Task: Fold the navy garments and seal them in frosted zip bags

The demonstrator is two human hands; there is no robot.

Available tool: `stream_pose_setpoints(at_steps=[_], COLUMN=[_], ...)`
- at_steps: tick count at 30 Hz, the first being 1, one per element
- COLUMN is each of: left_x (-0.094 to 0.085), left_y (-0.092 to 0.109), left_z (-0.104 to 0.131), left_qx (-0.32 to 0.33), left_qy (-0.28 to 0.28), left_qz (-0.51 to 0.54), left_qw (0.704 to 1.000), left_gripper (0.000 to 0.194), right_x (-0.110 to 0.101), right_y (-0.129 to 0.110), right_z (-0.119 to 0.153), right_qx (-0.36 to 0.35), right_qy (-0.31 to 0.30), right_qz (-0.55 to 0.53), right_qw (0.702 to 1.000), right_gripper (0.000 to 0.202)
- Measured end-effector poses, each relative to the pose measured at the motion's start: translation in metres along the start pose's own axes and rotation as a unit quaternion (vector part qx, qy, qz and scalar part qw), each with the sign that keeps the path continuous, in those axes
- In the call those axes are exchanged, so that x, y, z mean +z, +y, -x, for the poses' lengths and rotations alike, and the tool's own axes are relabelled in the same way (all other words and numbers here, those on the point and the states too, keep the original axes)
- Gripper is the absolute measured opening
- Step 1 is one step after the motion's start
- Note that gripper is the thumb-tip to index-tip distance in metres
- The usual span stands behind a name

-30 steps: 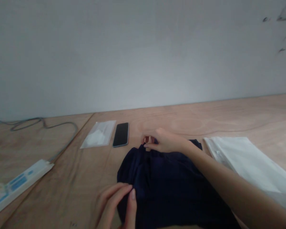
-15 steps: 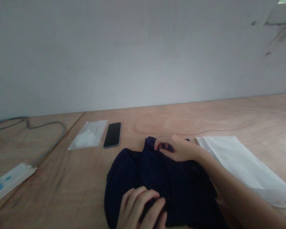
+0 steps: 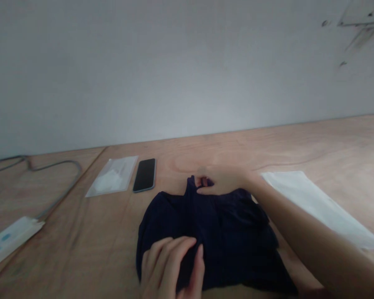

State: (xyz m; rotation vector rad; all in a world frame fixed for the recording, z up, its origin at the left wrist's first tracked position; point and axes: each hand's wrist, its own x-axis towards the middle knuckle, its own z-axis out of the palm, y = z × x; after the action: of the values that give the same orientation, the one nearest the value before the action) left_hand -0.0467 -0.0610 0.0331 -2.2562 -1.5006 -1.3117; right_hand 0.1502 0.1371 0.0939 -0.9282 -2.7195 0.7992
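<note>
A dark navy cloth garment (image 3: pixel 230 236) lies bunched and partly folded on the wooden table; its exact kind cannot be made out. At its far edge my right hand (image 3: pixel 220 180) pinches a raised bit of the fabric between thumb and fingers. My left hand (image 3: pixel 173 265) is low in the view, over the near part of the garment, its fingers curled and the thumb close to the index fingertip with cloth between them. The right forearm crosses over the garment's right side.
Left of the garment lie a phone (image 3: pixel 145 175) and a clear plastic bag (image 3: pixel 112 176) with something white inside. A power strip (image 3: pixel 12 241) with a grey cable (image 3: pixel 60 199) is at far left. White plastic bags (image 3: pixel 318 207) lie right. A wall (image 3: pixel 187 74) stands behind.
My right hand has moved slightly away from me and left, drawing the garment's far edge along. My left hand has shifted left, its thumb now nearer the index finger. The view has tilted slightly.
</note>
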Motion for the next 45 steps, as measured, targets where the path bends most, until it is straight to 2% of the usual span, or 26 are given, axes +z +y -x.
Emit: stream_pose_setpoints(at_steps=[4, 6, 10, 13, 16, 19, 22, 25, 28, 31, 37, 40, 43, 45], left_x=[0.031, 0.054, 0.099, 0.114, 0.105, 0.083, 0.067, 0.066, 0.07, 0.062, 0.025, 0.014, 0.008, 0.005], left_y=[0.04, 0.059, 0.088, 0.095, 0.084, 0.061, 0.036, 0.023, 0.02, 0.01, -0.041, -0.052, -0.048, -0.045], left_z=[-0.024, -0.028, -0.021, -0.013, -0.01, -0.011, -0.015, -0.018, -0.021, -0.022, -0.01, -0.008, -0.017, -0.025], left_qx=[0.065, 0.106, 0.189, 0.21, 0.195, 0.09, -0.007, -0.037, -0.061, -0.085, -0.1, -0.093, -0.015, 0.076], left_qy=[0.005, -0.022, -0.082, -0.113, -0.125, -0.106, -0.117, -0.166, -0.181, -0.164, -0.129, -0.129, -0.114, -0.141], left_qz=[0.064, 0.085, 0.077, 0.062, 0.101, 0.115, 0.052, 0.042, 0.068, 0.08, 0.009, -0.013, -0.029, -0.027], left_qw=[0.996, 0.99, 0.976, 0.969, 0.968, 0.984, 0.992, 0.984, 0.979, 0.98, 0.987, 0.987, 0.993, 0.987], left_gripper=[0.015, 0.01, 0.007, 0.008, 0.016, 0.022, 0.028, 0.033, 0.031, 0.028, 0.023, 0.022, 0.03, 0.041], right_x=[-0.018, -0.018, 0.0, 0.02, 0.044, 0.071, 0.095, 0.109, 0.111, 0.106, 0.107, 0.11, 0.107, 0.106], right_y=[0.028, 0.044, 0.067, 0.068, 0.052, 0.027, 0.008, 0.002, 0.001, -0.006, -0.031, -0.034, -0.032, -0.03], right_z=[0.061, 0.093, 0.146, 0.167, 0.178, 0.185, 0.191, 0.19, 0.18, 0.161, 0.1, 0.086, 0.096, 0.11], right_qx=[0.05, 0.088, 0.154, 0.179, 0.182, 0.189, 0.203, 0.207, 0.201, 0.187, 0.134, 0.124, 0.115, 0.084], right_qy=[0.01, 0.025, 0.05, 0.072, 0.181, 0.292, 0.304, 0.318, 0.349, 0.36, 0.298, 0.279, 0.285, 0.277], right_qz=[-0.001, -0.01, -0.028, -0.025, -0.041, -0.057, -0.051, -0.032, -0.029, -0.037, -0.099, -0.091, -0.028, 0.016], right_qw=[0.999, 0.996, 0.986, 0.981, 0.966, 0.936, 0.93, 0.925, 0.915, 0.913, 0.94, 0.948, 0.951, 0.957], right_gripper=[0.016, 0.016, 0.014, 0.016, 0.022, 0.031, 0.041, 0.037, 0.03, 0.029, 0.033, 0.034, 0.041, 0.048])
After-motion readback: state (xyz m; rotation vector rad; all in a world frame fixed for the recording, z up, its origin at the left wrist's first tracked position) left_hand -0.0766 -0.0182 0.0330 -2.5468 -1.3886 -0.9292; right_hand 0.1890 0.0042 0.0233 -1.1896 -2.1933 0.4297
